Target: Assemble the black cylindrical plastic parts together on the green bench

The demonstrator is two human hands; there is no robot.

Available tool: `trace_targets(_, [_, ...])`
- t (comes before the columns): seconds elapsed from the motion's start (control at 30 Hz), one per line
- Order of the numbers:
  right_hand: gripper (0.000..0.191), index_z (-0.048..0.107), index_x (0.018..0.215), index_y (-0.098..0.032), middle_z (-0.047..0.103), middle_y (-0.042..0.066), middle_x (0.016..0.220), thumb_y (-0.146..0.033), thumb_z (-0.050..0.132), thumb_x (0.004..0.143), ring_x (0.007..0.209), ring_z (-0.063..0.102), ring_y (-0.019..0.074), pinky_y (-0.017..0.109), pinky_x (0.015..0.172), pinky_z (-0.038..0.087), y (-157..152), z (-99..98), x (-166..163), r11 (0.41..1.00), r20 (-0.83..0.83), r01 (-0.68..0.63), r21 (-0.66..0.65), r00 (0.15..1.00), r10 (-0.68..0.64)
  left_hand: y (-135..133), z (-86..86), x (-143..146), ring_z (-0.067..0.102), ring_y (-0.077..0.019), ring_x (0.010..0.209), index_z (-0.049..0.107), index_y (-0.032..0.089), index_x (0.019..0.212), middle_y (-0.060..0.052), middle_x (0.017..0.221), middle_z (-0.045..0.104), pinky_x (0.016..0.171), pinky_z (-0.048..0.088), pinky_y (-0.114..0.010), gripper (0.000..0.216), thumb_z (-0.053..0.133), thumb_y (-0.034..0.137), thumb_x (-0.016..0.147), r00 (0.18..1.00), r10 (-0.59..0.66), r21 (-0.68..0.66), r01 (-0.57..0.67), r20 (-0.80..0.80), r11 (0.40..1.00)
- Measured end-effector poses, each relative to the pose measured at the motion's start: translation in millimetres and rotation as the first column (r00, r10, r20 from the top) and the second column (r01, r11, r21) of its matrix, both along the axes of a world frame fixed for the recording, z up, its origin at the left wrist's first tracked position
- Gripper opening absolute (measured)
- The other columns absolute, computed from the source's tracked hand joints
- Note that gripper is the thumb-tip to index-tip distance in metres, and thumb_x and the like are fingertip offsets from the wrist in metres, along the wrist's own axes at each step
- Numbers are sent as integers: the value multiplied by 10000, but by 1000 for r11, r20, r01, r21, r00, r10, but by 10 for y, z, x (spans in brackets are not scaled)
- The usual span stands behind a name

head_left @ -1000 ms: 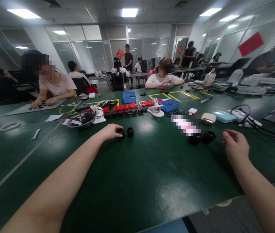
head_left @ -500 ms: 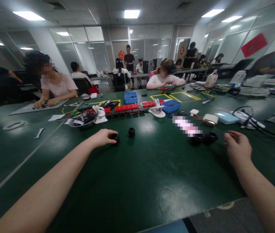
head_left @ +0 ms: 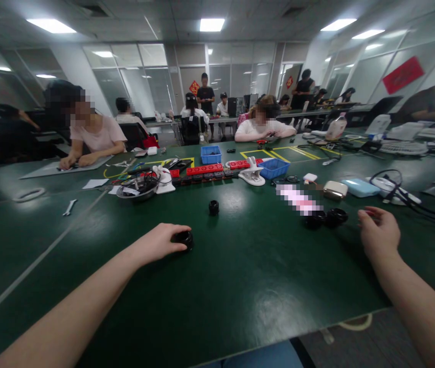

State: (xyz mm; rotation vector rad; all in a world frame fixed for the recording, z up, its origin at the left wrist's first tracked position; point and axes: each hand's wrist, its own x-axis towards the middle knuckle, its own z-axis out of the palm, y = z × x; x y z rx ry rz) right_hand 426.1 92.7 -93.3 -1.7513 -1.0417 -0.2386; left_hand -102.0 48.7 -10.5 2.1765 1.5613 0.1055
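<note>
My left hand (head_left: 166, 239) grips a round, black, ring-shaped part (head_left: 187, 240) between thumb and fingers, low over the green table (head_left: 240, 271) or on it; I cannot tell which. A smaller black round part (head_left: 213, 207) stands farther off, slightly to the right. On the right, two more black ring-shaped parts, a left one (head_left: 315, 220) and a right one (head_left: 336, 217), lie side by side. Just right of this pair, my right hand (head_left: 381, 231) hovers with loosely bent fingers, thumb apart, and nothing visible in it.
Behind the parts run red power strips (head_left: 205, 169), a white clip stand (head_left: 252, 175), blue bins (head_left: 274, 167) and a bowl of cables (head_left: 138, 190). A wrench (head_left: 70, 207) lies left. Cases and black cables (head_left: 393, 189) are at right. Several people sit around.
My left hand has drawn the black ring-shaped part nearer to me, away from the smaller one. The right hand has hardly moved; the whole view has shifted slightly.
</note>
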Motion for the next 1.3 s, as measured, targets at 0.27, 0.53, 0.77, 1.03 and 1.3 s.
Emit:
trace_targets(0.27, [347, 593, 954, -50, 522, 146, 727, -317, 521, 745, 809, 493, 273, 395, 627, 414, -184, 325, -415, 983, 222, -142, 114, 968, 114, -484, 81, 314, 540, -196, 1072, 513, 275, 1204, -5, 1182, 587, 929, 381, -298, 482, 643, 285, 740, 987, -159, 3, 159, 40, 987])
trace_targets(0.53, [253, 544, 1023, -191, 535, 104, 1028, -212, 522, 772, 950, 520, 205, 357, 805, 453, -579, 316, -1865, 550, 561, -816, -177, 375, 738, -632, 123, 602, 557, -239, 1043, 540, 208, 1174, -72, 1161, 597, 891, 414, -333, 451, 651, 217, 737, 972, -234, 28, 233, 11, 972])
trace_targets(0.77, [268, 517, 1069, -168, 529, 100, 1076, -238, 468, 815, 990, 502, 196, 356, 849, 447, -600, 268, -2520, 266, 390, -900, -346, 119, 913, -585, 131, 730, 596, -250, 976, 568, 201, 1121, -75, 1097, 631, 849, 441, -331, 425, 689, 228, 715, 957, -288, 51, 289, -14, 956])
trace_targets(1.03, [220, 501, 1041, -168, 492, 88, 1063, -197, 469, 826, 983, 479, 182, 351, 842, 439, -338, 233, -2628, 262, 66, -915, -307, 254, 965, -451, 63, 892, 604, -287, 946, 585, 188, 1076, -89, 1059, 650, 835, 442, -407, 408, 713, 277, 699, 954, -293, 118, 299, -64, 947])
trace_targets(1.3, [165, 504, 981, -164, 502, 46, 905, -175, 467, 820, 737, 486, 134, 302, 681, 450, -198, 177, -2611, 262, -173, -926, -273, 315, 933, -338, -117, 928, 610, -244, 850, 559, 185, 1033, -63, 958, 661, 838, 419, -421, 390, 695, 358, 711, 965, -259, 289, 256, -28, 922])
